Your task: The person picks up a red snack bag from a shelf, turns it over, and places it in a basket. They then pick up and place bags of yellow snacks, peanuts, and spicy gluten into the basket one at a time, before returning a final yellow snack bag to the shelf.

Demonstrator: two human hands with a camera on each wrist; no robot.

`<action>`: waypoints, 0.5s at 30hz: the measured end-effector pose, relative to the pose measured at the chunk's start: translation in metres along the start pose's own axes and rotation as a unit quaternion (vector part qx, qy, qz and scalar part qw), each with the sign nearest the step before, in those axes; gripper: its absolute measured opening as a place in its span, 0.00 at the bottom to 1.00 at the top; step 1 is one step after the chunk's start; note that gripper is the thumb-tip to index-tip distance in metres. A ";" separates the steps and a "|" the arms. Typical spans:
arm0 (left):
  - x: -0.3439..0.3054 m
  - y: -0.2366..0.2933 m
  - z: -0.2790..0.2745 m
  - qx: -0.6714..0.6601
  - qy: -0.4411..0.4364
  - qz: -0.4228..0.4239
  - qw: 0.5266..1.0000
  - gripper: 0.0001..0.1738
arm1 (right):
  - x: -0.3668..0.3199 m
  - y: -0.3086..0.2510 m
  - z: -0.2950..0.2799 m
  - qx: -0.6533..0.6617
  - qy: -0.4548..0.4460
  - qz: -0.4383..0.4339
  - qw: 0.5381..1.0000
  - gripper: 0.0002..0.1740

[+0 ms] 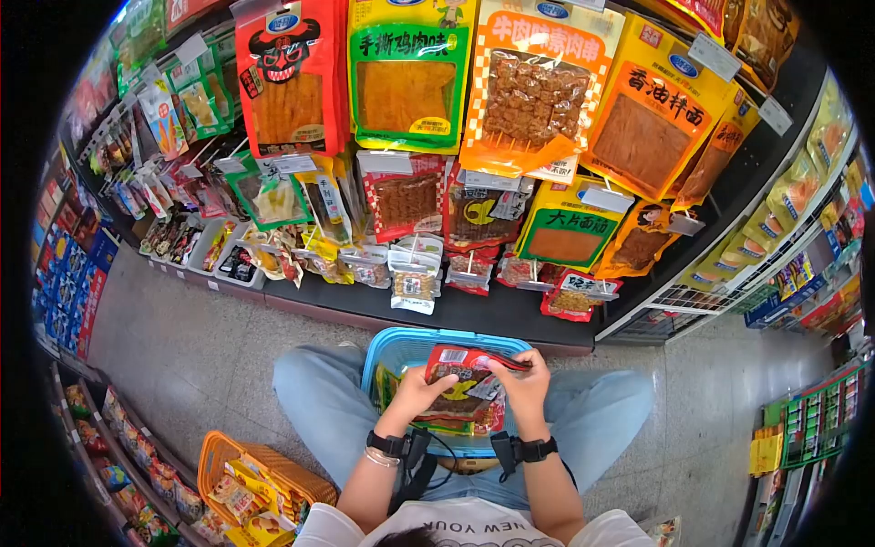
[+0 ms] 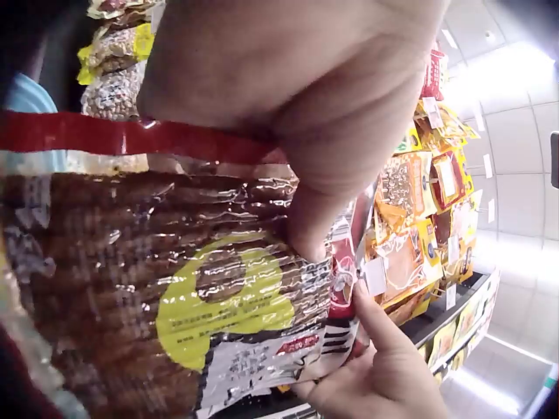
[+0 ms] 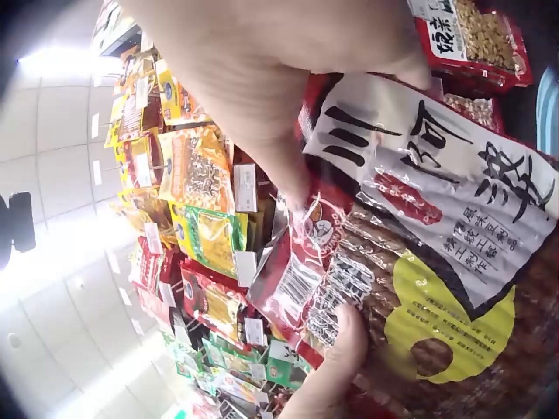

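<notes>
Between both hands is a shiny red and brown snack packet [image 1: 462, 383], held over the blue basket [image 1: 428, 336] between the person's legs. The left hand [image 1: 412, 397] grips its left edge, thumb lying on the front. Pinching the top right corner, the right hand [image 1: 526, 381] has its thumb near the printed barcode side. Close up in the left wrist view, the packet [image 2: 113, 288] shows brown food behind clear film and a yellow-green print. Large dark characters on a pale label [image 3: 419, 157] fill the right wrist view. More packets [image 1: 387, 383] lie in the basket below.
Hanging snack packets [image 1: 410, 100] fill the rack ahead, above a dark shelf base [image 1: 355, 305]. An orange basket [image 1: 219, 447] with yellow packets stands on the floor at the left. Other shelves line both sides [image 1: 91, 428].
</notes>
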State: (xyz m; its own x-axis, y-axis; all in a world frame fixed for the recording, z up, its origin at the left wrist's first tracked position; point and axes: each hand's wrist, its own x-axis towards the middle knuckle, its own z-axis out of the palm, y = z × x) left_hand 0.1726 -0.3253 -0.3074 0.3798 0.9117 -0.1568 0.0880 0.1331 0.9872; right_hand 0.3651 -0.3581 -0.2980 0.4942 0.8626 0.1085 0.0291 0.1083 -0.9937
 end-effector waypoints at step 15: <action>0.013 -0.006 -0.016 0.004 0.002 0.015 1.000 0.13 | 0.009 -0.042 0.021 -0.237 -0.086 -0.199 0.947 0.08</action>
State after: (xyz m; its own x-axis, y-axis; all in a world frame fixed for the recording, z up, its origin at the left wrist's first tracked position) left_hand 0.1622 -0.3078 -0.3145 0.3780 0.9172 -0.1261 0.0842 0.1016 0.9913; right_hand 0.3498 -0.3445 -0.2552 0.2142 0.8726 0.4389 0.5905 0.2422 -0.7698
